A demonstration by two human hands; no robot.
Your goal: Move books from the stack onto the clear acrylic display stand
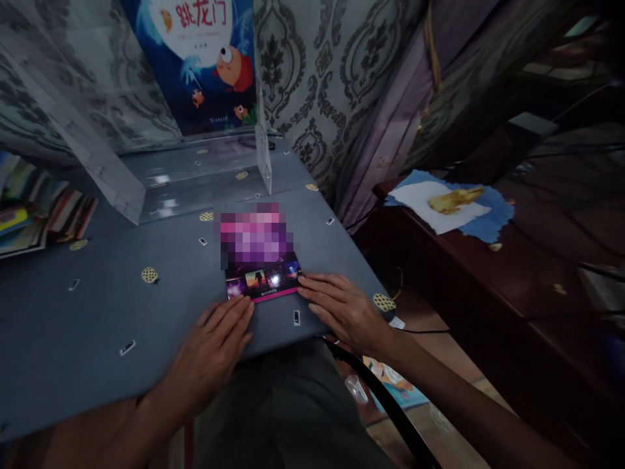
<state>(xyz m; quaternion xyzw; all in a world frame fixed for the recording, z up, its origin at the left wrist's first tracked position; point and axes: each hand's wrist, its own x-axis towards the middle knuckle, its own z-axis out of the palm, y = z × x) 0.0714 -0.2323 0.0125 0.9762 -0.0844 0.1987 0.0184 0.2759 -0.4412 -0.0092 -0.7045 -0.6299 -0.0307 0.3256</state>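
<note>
A thin book (pixel 266 281) with a dark, purple and pink cover lies on the grey patterned tabletop (pixel 185 326), close to its front edge. Part of the cover is blurred into blocks. My left hand (pixel 215 342) rests palm down, its fingers stretched out and the tips at the book's lower left corner. From the right, my right hand (pixel 344 309) reaches in with straight fingers, the tips touching the book's lower right side. Neither hand is wrapped around it.
Behind the book stands a clear plastic rack (pixel 112 182) with a blue picture book (pixel 205 85) upright at its back. Several books (pixel 49 215) are piled at the left. To the right is a dark red table (pixel 469 286) with a blue cloth (pixel 488 221) and cables.
</note>
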